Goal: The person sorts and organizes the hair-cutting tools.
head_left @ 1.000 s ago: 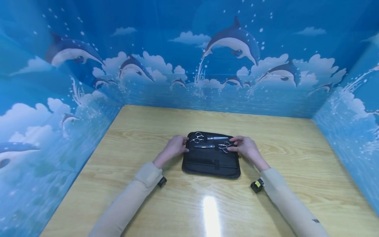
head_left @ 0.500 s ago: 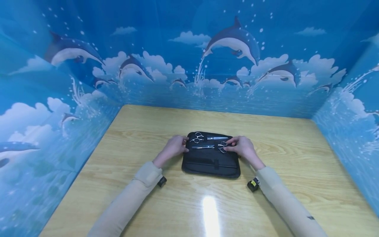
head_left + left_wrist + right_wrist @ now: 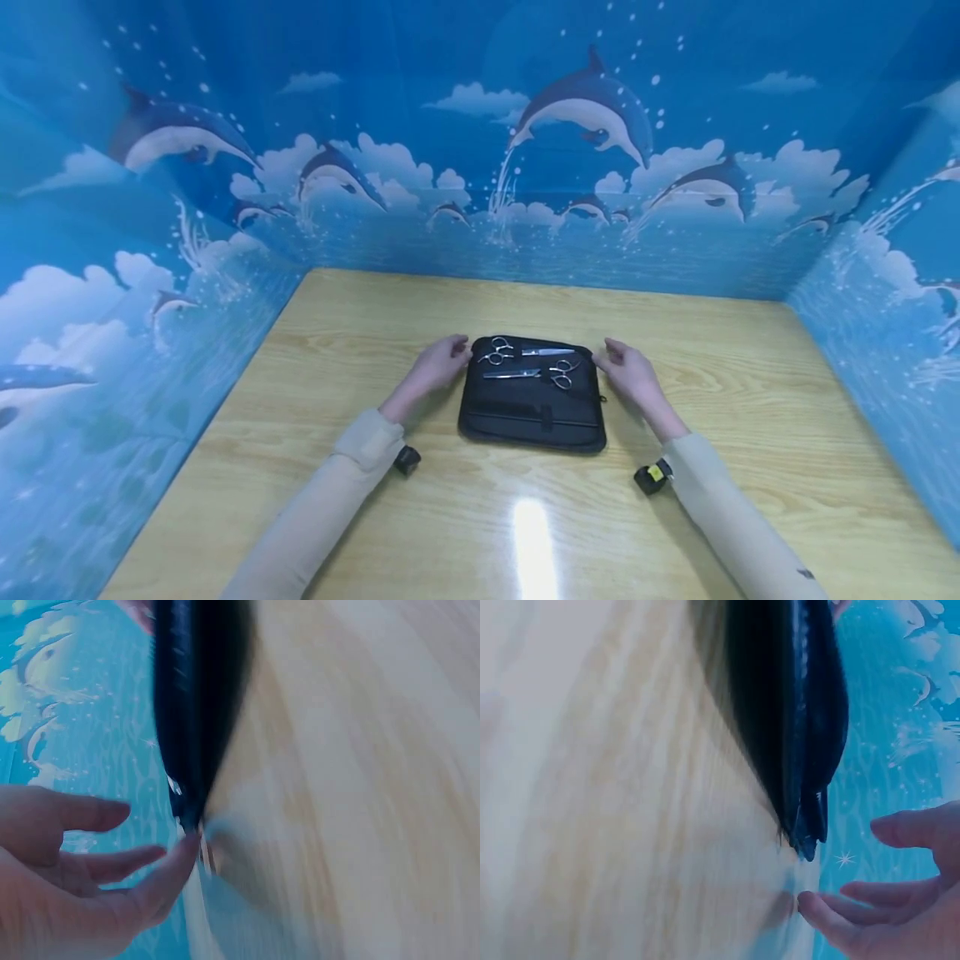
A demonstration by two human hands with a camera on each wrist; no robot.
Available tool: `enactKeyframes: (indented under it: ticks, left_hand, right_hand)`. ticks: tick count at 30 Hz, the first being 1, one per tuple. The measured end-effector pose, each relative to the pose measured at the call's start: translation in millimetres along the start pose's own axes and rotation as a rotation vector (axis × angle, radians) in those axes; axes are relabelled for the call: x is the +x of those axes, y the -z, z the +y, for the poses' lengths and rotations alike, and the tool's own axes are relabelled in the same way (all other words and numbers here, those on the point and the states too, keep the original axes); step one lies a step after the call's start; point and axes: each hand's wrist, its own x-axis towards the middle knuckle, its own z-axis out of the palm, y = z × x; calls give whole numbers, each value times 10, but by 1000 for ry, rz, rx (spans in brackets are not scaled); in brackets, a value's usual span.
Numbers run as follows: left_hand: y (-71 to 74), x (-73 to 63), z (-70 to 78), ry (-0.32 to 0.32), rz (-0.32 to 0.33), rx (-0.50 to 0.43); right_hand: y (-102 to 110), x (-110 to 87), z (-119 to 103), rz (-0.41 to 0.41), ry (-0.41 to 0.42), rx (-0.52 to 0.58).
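A black zip case lies opened flat on the table, in the middle of the head view. Two pairs of silver hairdressing scissors sit in it. The far scissors have their handles at the left; the near scissors have theirs at the right. My left hand is beside the case's left edge, a fingertip at its far corner in the left wrist view. Off the right edge is my right hand, its fingers loosely bent and holding nothing. The left fingers are likewise spread apart.
The pale wooden table extends around the case. Blue dolphin-printed walls close off its back and sides. A small black camera is strapped at each wrist.
The near scissors have slid left in the case. My right hand has let go of their handles and drawn back to the right. My left hand has loosened from the left edge.
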Motion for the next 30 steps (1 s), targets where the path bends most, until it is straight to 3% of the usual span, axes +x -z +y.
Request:
enactKeyframes:
  ticks: [5, 11, 14, 23, 30]
  left_hand:
    - [-38, 49, 75, 71, -11, -275]
    - [-78, 106, 136, 176, 28, -571]
    - [-91, 144, 119, 206, 65, -689]
    - [-86, 263, 101, 143, 139, -820]
    - [-76, 274, 68, 86, 160, -792]
  right_hand:
    - [-11, -78, -31, -55, 26, 72]
    - [-41, -67, -69, -54, -101, 490]
    - [-38, -41, -73, -45, -156, 620]
    - [-44, 71, -127, 88, -133, 713]
    - [-26, 36, -133, 122, -94, 768]
